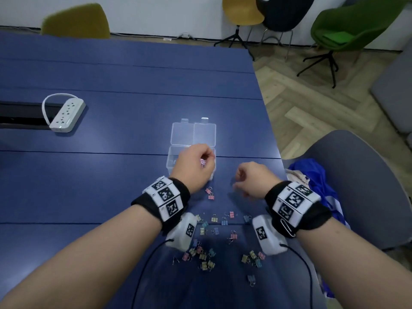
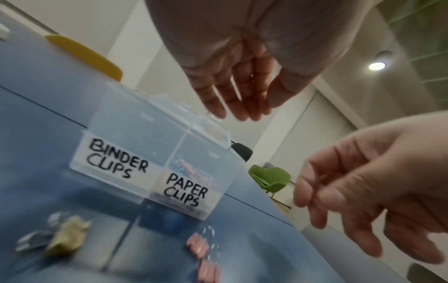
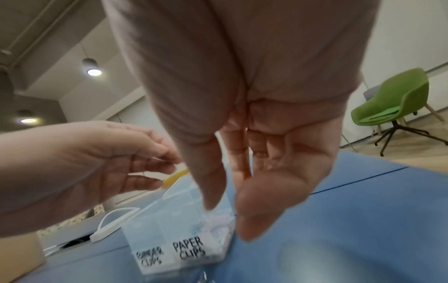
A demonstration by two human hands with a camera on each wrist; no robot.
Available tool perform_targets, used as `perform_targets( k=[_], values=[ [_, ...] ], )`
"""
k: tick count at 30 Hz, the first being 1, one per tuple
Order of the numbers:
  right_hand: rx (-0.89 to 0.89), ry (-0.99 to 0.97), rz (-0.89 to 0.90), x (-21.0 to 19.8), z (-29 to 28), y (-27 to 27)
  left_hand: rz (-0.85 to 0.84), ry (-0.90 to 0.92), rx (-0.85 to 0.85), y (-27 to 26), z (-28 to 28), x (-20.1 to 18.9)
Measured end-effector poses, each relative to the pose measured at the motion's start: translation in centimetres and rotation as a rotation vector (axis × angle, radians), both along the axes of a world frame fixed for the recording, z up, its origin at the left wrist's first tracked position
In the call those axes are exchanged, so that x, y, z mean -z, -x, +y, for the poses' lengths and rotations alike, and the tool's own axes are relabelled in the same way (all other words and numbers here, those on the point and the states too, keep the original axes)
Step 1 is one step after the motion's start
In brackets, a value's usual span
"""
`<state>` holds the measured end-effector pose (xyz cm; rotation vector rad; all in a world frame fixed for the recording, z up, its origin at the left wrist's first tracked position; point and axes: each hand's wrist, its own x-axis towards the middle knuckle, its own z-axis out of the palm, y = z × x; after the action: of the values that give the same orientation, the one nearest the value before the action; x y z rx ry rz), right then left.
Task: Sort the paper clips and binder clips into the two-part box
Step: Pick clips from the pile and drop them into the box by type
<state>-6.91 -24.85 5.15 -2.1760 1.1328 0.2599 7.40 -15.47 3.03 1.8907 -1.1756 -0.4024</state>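
Note:
A clear two-part box (image 1: 172, 162) stands with its lid (image 1: 192, 133) open and laid back on the blue table. Its labels read BINDER CLIPS (image 2: 116, 164) on the left and PAPER CLIPS (image 2: 185, 190) on the right. Pastel paper clips (image 2: 191, 170) lie in the right part. My left hand (image 1: 201, 162) hovers over the box and pinches a pink paper clip (image 1: 202, 162) in curled fingers. My right hand (image 1: 242, 182) hangs just right of the box, loosely curled, with nothing seen in it. Several pastel binder clips (image 1: 207, 253) lie scattered near me, and two pink ones (image 1: 210, 193) lie close to the box.
A white power strip (image 1: 66, 114) lies at the far left. The table's right edge (image 1: 274, 139) runs close to my right hand. Beyond it stands a grey chair (image 1: 361, 175) with blue cloth (image 1: 316, 181) on it. A large paper clip (image 1: 287, 228) sits on my right wristband.

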Motion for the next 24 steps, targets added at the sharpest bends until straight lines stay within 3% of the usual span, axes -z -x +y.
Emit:
perform_targets(
  k=[3,8,11,15,19,24],
  values=[
    [-0.076,-0.003,0.214,0.5,2.1,4.8,-0.1,0.01,0.2,1.1,4.7,0.1],
    [0.009,-0.086,0.327,3.5,7.5,11.1,-0.321,-0.475,0.559,4.2,11.2,2.9],
    [0.035,-0.153,0.278,5.1,9.9,11.9,-0.487,-0.671,0.688,6.9,13.0,4.2],
    [0.055,-0.096,0.186,6.8,11.6,9.8,-0.524,-0.7,0.682,8.1,12.9,5.3],
    [0.041,-0.009,0.114,7.4,12.1,7.3,-0.438,-0.666,0.604,7.6,11.8,5.7],
    [0.029,-0.014,0.151,6.4,12.2,8.2,-0.357,-0.599,0.439,6.8,11.9,5.7]
  ],
)
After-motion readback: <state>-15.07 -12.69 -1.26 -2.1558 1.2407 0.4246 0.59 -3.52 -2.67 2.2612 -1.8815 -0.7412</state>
